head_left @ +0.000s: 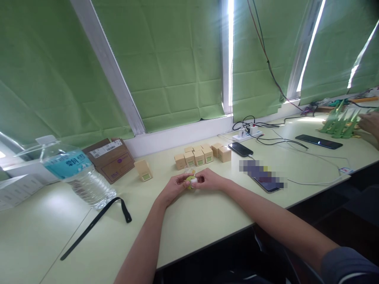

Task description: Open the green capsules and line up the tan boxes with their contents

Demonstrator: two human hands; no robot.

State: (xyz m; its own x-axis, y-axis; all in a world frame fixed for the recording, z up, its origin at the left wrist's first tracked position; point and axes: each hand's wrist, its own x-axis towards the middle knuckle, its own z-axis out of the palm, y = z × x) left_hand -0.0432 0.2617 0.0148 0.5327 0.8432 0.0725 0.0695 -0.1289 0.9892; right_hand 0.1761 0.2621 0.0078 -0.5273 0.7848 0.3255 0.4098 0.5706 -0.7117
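Observation:
A small round green-and-white object [193,182] is pinched between my two hands, just above the pale table [201,221]. My left hand [174,188] closes its thumb and fingers on the green side. From the other side, my right hand [211,180] grips near the white part. Fingers cover much of the object, so I cannot make out its exact kind. Something clear, like thin plastic [190,170], shows right behind it. Beyond my hands stand several small cardboard boxes [199,157] with green labels, and one more box [143,170] stands apart on the left.
On the left are a large water bottle [79,173], a brown carton [111,159] and a black strap [94,225]. Phones [240,149], a power strip [247,135] and cables lie right. Another person's hand [370,123] is by green spiky pieces [340,123].

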